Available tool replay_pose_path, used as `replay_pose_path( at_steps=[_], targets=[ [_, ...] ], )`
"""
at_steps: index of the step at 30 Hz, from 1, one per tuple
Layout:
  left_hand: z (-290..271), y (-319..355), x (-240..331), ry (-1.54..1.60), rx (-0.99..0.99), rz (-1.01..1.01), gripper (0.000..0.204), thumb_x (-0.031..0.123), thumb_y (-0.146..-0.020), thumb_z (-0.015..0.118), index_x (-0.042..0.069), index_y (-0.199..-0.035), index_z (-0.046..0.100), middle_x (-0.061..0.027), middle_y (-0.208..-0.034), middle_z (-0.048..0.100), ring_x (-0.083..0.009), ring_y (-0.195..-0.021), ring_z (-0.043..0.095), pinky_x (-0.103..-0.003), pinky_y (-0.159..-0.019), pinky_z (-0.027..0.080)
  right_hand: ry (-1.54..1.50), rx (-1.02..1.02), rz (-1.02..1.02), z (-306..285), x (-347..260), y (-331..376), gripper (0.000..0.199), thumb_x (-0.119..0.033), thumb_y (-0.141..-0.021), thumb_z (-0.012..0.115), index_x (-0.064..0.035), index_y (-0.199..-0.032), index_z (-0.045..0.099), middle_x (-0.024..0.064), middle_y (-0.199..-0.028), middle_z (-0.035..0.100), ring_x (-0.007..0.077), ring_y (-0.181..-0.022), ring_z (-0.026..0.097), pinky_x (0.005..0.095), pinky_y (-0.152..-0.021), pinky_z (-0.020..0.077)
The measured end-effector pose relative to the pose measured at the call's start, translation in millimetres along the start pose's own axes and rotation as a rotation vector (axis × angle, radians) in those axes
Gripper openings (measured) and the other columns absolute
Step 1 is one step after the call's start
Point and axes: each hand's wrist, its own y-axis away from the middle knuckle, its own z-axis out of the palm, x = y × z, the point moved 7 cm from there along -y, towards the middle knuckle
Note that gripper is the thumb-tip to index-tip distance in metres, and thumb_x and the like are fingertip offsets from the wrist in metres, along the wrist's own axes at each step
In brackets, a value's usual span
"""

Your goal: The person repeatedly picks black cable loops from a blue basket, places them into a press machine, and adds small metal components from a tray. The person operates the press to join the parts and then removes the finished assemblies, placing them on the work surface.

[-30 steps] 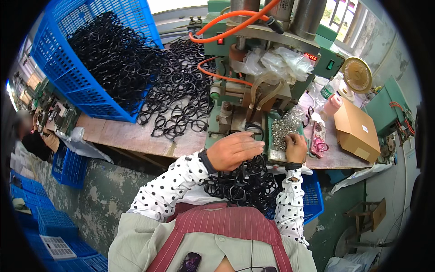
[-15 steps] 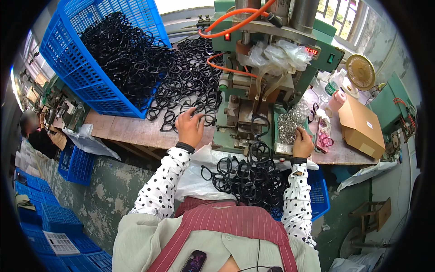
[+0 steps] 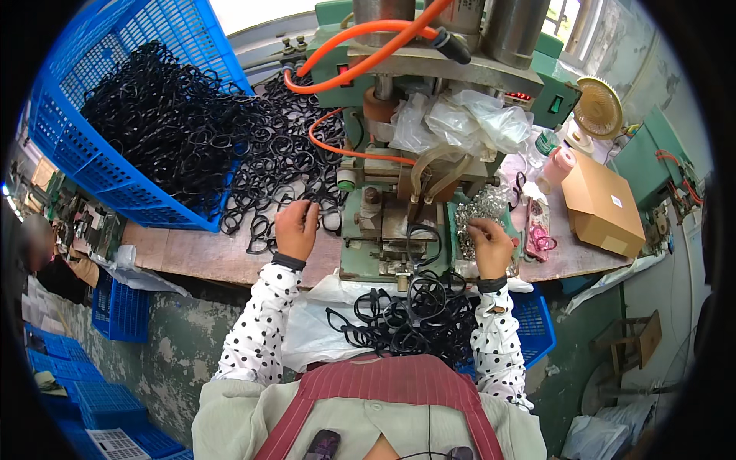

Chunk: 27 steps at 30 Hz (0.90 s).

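Our left hand [image 3: 296, 231] curls beside loose black plastic eyeglass frames [image 3: 280, 149] on the wooden table [image 3: 184, 249], our right hand [image 3: 491, 249] over small silvery metal pieces [image 3: 465, 239] — whether either grips anything, we cannot tell — and we'd best lift pieces singly.

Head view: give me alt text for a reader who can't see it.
The right hand is at small shiny metal parts beside a green press; the left hand is by black eyeglass frames spread on a table. A heap of frames lies below the press, and a blue basket at left holds many more.
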Motion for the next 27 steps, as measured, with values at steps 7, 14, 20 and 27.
replay_pose_path(
  at_steps=[7, 14, 20, 27],
  targets=[
    [-13, 57, 155, -0.016, 0.106, 0.853, 0.037, 0.001, -0.07, 0.066, 0.008, -0.107, 0.066, -0.0036, -0.095, 0.066, -0.0222, -0.082, 0.062, -0.041, -0.086, 0.044, -0.43, -0.215, -0.002, 15, -101, 6, 0.018, -0.001, -0.079, 0.068, -0.0019, -0.096, 0.074, 0.0069, -0.088, 0.071, 0.0089, -0.07, 0.058, 0.022, -0.061, 0.0436],
    [23, 76, 204, 0.193, -0.141, 1.051, 0.045, 0.01, -0.071, 0.072, 0.006, -0.115, 0.064, -0.0066, -0.104, 0.068, -0.0234, -0.086, 0.063, -0.042, -0.087, 0.049, -0.433, -0.234, 0.094, 29, -115, 14, 0.029, -0.005, -0.076, 0.072, -0.0004, -0.105, 0.067, 0.0055, -0.083, 0.069, 0.0073, -0.069, 0.057, 0.0218, -0.057, 0.0409],
    [29, 89, 196, 0.198, -0.203, 1.177, 0.036, 0.016, -0.078, 0.071, 0.004, -0.112, 0.065, -0.0082, -0.101, 0.067, -0.0237, -0.081, 0.061, -0.043, -0.083, 0.051, -0.391, -0.224, 0.139, 45, -117, 1, 0.055, -0.004, -0.071, 0.075, 0.0042, -0.117, 0.047, 0.0144, -0.084, 0.069, 0.0106, -0.069, 0.063, 0.0241, -0.06, 0.0477],
    [22, 87, 202, 0.343, -0.278, 1.173, 0.039, 0.006, -0.077, 0.062, 0.001, -0.116, 0.062, -0.0109, -0.108, 0.066, -0.0282, -0.092, 0.064, -0.045, -0.091, 0.048, -0.612, -0.155, 0.139, 52, -107, 4, 0.059, -0.002, -0.074, 0.076, 0.003, -0.123, 0.043, 0.0133, -0.084, 0.069, 0.0088, -0.07, 0.06, 0.0223, -0.06, 0.0472]
  ],
)
